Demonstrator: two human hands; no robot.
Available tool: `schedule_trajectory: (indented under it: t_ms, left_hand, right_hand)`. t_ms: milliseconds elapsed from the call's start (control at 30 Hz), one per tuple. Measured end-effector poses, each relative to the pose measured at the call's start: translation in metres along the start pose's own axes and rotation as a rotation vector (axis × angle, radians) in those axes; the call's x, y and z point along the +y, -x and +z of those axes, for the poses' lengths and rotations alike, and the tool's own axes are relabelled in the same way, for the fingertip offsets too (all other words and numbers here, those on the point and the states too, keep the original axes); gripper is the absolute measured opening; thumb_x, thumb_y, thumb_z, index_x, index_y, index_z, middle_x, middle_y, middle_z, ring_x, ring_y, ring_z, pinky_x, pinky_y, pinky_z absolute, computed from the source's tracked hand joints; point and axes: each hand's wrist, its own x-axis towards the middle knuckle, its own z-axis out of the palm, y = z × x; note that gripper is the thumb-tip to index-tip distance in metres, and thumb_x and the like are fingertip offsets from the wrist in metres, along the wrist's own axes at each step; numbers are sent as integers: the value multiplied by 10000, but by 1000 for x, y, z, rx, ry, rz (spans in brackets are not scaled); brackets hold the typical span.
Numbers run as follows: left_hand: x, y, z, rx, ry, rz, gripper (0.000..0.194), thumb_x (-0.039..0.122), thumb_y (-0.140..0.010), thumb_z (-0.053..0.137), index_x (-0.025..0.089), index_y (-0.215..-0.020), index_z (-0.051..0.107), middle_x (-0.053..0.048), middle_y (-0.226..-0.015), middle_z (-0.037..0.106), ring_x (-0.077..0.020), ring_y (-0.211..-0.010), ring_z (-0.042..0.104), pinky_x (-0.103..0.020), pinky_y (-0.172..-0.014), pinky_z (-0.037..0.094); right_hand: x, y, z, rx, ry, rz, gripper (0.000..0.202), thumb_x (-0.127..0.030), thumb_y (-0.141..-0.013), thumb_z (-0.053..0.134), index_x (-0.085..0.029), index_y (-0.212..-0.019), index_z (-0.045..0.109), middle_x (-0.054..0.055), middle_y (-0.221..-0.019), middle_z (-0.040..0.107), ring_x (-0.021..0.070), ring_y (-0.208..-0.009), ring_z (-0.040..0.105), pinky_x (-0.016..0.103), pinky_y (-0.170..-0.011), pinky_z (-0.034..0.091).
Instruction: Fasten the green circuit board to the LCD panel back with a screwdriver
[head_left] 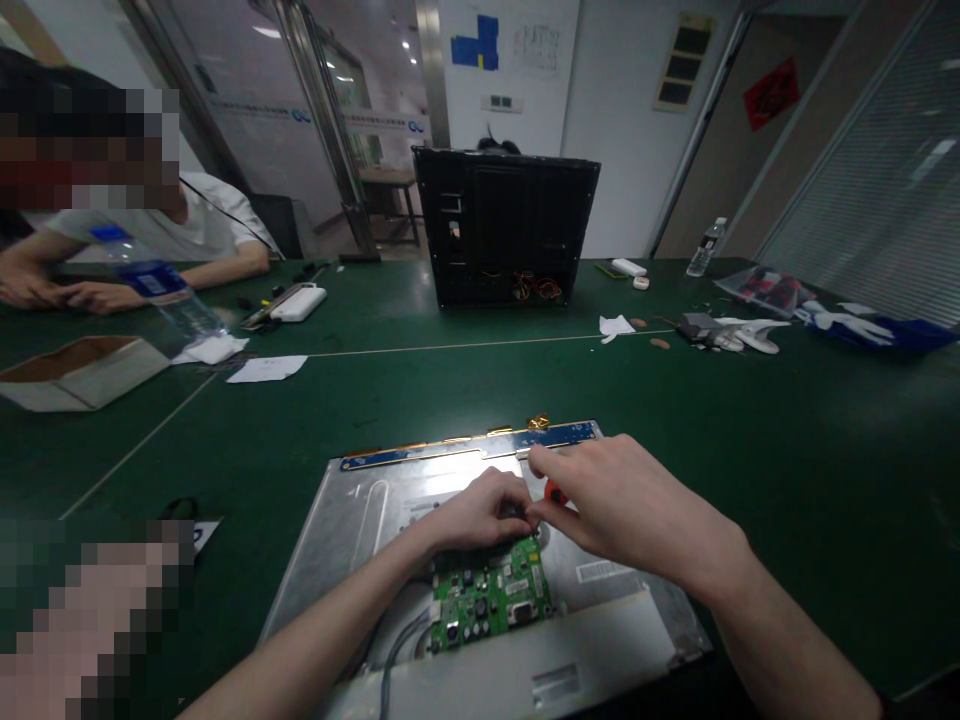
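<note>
A flat metal-backed display panel (630, 585) lies on the table in front of me, with a blue circuit strip (559, 436) along its far edge. On its back is a green circuit board (491, 590) with grey cables at its left. My left hand (491, 508) rests at the board's far edge, fingers bent and closed; what they pinch is hidden. My right hand (619, 500) comes in from the right, thumb and forefinger around a red-handled screwdriver (555, 492). Only part of that handle shows, and its tip is out of sight. The fingertips of both hands nearly meet.
A black monitor housing (510, 225) stands upright across the green table (375, 400). At left are an open box (86, 375), a tilted water bottle (169, 290) and a seated person (202, 225). White gloves (739, 333) and another bottle (706, 247) are at right.
</note>
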Motion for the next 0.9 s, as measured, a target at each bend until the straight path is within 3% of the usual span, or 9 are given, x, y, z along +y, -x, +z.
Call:
schedule_trajectory:
  t_ms: [300,667,900]
  left_hand:
    - [4,2,2,21,-6,-20,53,184,-801,688,157,-832,721,-27,-827,686,-191,-804,602,-251,-758,448]
    - [2,0,0,7,-13,12,34,164,-783,681,149,-783,712,-11,-747,667,-170,-723,589,-236,-681,436]
    - [4,1,0,1,-18,-5,83,233,-816,691,162,-839,729,-37,-832,695,-200,-811,613,-264,-754,460]
  right_hand:
    - [0,4,-3,3,-22,-78,122,-166,-825,510,-166,-947,522,48,-901,630,143,-658,507,291,-508,231]
    - [0,1,-3,-23,-2,-7,127,-260,-869,565,-185,-969,544,28,-834,668,167,-676,577,285,-511,244]
    - [1,4,-4,-25,-34,-72,168,-158,-823,523,-168,-990,517,47,-897,646,151,-669,527,286,-508,240]
